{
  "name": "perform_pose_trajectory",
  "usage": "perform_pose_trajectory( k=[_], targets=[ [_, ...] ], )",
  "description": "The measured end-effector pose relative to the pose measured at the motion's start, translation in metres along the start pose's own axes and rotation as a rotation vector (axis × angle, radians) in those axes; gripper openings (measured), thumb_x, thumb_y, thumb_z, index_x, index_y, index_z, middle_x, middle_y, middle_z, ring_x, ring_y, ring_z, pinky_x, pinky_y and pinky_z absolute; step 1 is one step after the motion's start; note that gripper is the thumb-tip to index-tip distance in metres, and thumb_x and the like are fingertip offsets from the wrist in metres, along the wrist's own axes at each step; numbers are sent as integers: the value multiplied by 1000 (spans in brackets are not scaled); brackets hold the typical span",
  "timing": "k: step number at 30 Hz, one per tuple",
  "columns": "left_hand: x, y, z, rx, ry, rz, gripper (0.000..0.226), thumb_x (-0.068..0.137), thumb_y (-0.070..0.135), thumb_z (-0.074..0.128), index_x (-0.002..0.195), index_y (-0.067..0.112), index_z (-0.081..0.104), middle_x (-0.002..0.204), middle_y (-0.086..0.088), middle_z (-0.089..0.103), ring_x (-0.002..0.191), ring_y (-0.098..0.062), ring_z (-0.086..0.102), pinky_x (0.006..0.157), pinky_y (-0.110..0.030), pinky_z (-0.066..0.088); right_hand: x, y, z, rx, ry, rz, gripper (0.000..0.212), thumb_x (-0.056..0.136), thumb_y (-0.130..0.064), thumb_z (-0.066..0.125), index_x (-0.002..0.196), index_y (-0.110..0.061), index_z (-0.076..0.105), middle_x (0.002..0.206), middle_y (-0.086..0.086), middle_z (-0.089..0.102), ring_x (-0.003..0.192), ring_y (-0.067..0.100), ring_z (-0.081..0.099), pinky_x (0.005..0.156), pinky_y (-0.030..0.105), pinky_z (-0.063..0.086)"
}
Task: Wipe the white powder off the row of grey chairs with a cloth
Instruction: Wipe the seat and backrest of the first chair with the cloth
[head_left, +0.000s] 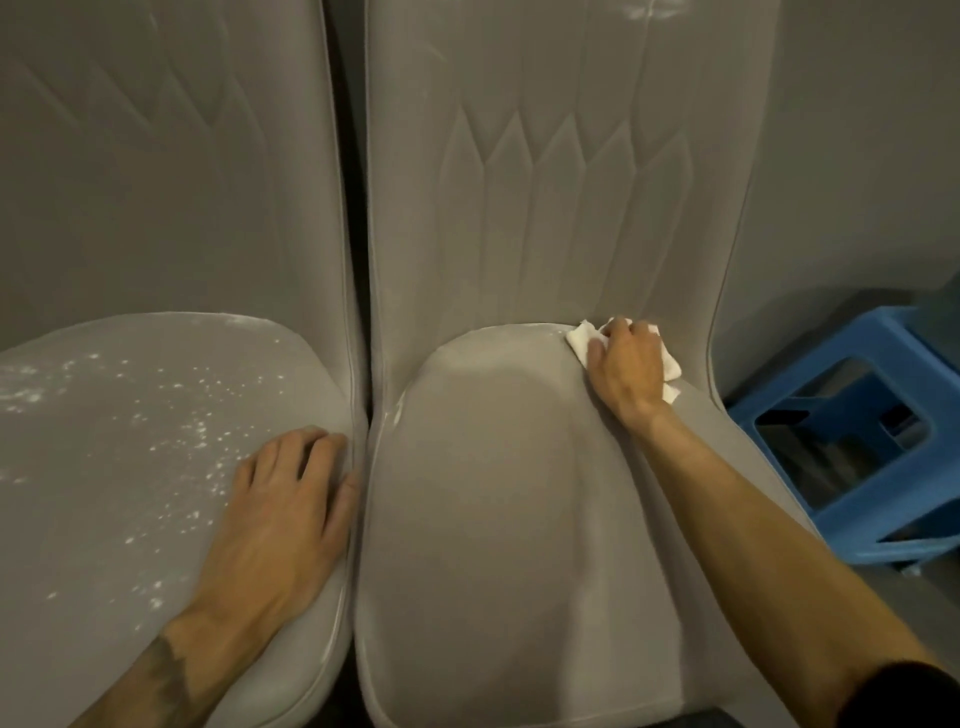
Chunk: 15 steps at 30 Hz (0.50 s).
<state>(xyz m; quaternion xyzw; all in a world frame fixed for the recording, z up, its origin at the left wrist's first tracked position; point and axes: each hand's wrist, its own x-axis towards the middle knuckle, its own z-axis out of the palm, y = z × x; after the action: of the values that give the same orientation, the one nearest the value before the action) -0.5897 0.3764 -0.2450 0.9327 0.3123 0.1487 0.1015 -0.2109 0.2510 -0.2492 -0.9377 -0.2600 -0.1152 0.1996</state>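
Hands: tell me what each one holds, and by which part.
The right hand grips the white cloth, fingers curled over its bunched middle, corners sticking out on both sides. The left hand holds nothing; it rests on the left chair seat.

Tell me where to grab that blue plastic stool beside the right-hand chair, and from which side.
Probably hook fingers over the upper bar of the large rectangular cut-out in the blue plastic stool, coming from the front and above: that opening faces the camera and is free, while the grey chair crowds its left side.
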Motion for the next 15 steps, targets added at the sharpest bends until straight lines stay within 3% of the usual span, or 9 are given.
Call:
perform_pose_trajectory(
  k=[3,7,12,15],
  targets=[
    [0,1,-1,-9,-22,-27,48,103,43,33,134,15,56,131,-6,54,117,-28,51,103,-50,42,-7,20,-3,-59,63,14,30,99,-24,48,117,-3,60,117,23,58,106,41,52,96,46,38],
    [1,1,0,0,-33,-49,48,103,43,33,135,15,55,131,-7,55,118,-29,52,104,-51,43,4,14,4,94,13,77,28,100,-21,47,116,0,58,121,25,58,110,42,52,96,46,38],
    [2,0,4,5,-38,-58,49,101,42,34,135,14,55,131,-6,55,118,-29,52,104,-50,42,20,-10,12,149,-160,-188,26,99,-21,48,112,-1,57,119,23,60,109,40,54,93,41,37],
    [2,-3,6,3,-22,-51,49,101,42,35,135,13,55,131,-7,56,117,-30,52,103,-52,43,16,12,5,126,-98,-81,33,101,-28,47,117,1,52,123,25,56,110,43,52,94,45,37]
  ],
)
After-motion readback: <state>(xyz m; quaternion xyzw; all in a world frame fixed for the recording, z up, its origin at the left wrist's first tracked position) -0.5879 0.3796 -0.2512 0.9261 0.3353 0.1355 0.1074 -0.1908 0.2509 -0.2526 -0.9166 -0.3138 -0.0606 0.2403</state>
